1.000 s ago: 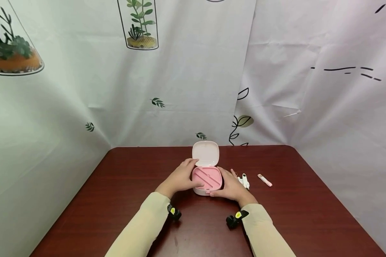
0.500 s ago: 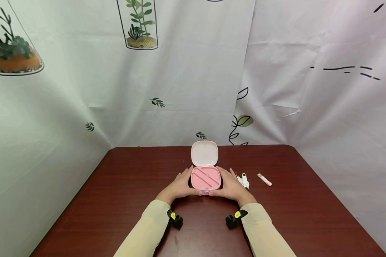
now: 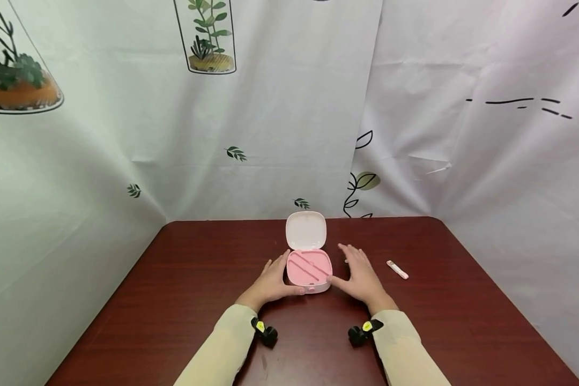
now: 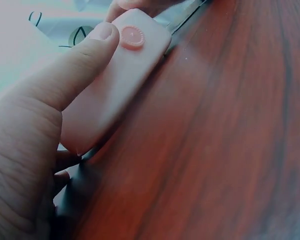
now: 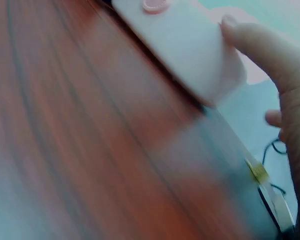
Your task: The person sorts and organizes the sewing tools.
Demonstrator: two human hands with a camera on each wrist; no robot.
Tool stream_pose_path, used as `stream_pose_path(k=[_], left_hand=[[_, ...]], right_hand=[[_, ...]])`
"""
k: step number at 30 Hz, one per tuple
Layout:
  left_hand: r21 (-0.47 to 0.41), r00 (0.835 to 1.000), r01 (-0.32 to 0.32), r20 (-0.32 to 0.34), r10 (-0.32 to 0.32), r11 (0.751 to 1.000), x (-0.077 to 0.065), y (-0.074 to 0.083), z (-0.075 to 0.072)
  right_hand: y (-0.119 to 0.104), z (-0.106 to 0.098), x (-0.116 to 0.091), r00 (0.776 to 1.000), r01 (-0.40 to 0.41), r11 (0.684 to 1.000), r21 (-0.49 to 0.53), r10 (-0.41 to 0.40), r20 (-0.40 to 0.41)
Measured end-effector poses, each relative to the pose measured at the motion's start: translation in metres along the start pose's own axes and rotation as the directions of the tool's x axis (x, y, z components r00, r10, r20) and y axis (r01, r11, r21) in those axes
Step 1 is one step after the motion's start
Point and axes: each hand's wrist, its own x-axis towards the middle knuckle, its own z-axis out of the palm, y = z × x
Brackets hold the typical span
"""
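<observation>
- The pink case (image 3: 310, 268) is grasped by the left hand (image 3: 269, 282); the left thumb (image 4: 87, 57) is laid along the front wall, just beside the round button (image 4: 132, 38), and the fingers are set along the left side.
- The right hand (image 3: 364, 277) is not closed round anything: its fingers are extended and held apart from the case. The right thumb (image 3: 340, 283) is placed at the case's right front corner; contact cannot be told.
- The case is set upright on the table (image 3: 149, 321), nearer the far edge and about midway between the side edges. Its lid (image 3: 306, 230) is raised toward the far edge.
- A white-and-yellow object (image 5: 281, 207), blurred and unidentified, is seen near the right hand.
- A small pink-and-white stick (image 3: 397, 269) is located right of that hand, toward the table's far right corner.
</observation>
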Motion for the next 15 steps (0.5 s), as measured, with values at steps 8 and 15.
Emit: stream_pose_path(k=[8,15], left_hand=[[0.001,1.000,0.004,0.000,-0.004,1.000,-0.002,0.001,0.001],[0.015,1.000,0.003,-0.007,-0.003,1.000,-0.002,0.001,0.000]], right_hand=[[0.014,-0.022,-0.020,0.985,-0.105,0.991,-0.081,0.093,-0.146],[0.020,-0.035,-0.038,0.976,-0.204,0.964,-0.174,0.185,-0.118]])
